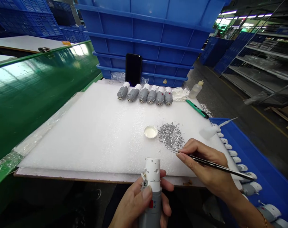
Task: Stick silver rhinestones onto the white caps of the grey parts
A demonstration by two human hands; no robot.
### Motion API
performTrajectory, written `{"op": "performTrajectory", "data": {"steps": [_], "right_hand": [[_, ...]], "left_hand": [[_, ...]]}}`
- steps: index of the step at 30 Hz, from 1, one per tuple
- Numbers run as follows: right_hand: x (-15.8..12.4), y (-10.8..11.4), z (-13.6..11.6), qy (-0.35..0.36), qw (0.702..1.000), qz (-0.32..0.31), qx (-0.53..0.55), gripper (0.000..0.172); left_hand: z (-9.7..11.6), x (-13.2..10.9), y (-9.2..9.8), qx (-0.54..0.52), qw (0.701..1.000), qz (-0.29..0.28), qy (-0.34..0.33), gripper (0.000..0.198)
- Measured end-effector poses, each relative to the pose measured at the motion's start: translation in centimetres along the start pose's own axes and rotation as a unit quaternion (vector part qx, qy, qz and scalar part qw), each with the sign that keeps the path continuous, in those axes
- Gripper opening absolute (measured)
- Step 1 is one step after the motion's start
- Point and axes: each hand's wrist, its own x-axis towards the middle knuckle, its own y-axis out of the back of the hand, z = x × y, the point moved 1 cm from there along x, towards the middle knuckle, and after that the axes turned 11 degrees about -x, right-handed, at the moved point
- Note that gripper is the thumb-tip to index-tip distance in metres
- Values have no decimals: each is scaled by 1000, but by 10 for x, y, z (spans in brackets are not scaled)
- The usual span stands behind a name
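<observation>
My left hand [140, 202] is wrapped round a white and grey cylindrical part [152, 172], held upright at the table's front edge, with small silver bits on its white top. My right hand [203, 161] pinches dark tweezers [212, 163], whose tip touches the lower edge of a pile of small silver pieces [171, 136]. Left of the pile sits a small round dish [150, 132] with something pale inside. Several similar grey and white parts [143, 93] lie in a row at the back of the white foam sheet [87, 133].
Blue crates [144, 34] stand behind the foam, with a black phone [133, 69] leaning on them. A green cutter [197, 109], squeeze bottle [196, 89] and crumpled tissue [180, 94] lie back right. A blue bin [272, 177] with more parts is at right.
</observation>
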Motion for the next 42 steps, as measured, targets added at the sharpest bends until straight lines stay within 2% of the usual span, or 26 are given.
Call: {"op": "performTrajectory", "data": {"steps": [3, 9, 18, 35, 38, 42], "right_hand": [[0, -4, 13, -42, 999, -12, -28, 16], [4, -11, 21, -92, 994, -30, -58, 26], [11, -14, 17, -111, 991, -31, -70, 29], [13, -12, 25, -135, 988, -62, -37, 30], [7, -10, 16, -102, 993, -47, -24, 29], [-5, -5, -6, 45, 999, -27, 7, 15]], "left_hand": [[0, 6, 3, 29, 999, -6, -23, 36], [-2, 12, 0, 22, 998, 31, -56, 31], [-4, 12, -7, 105, 985, 104, -93, 45], [-7, 12, -13, 101, 980, 139, -98, 33], [-7, 14, -20, 86, 978, 151, -119, 29], [-8, 18, -28, 35, 972, 174, -153, 35]]}}
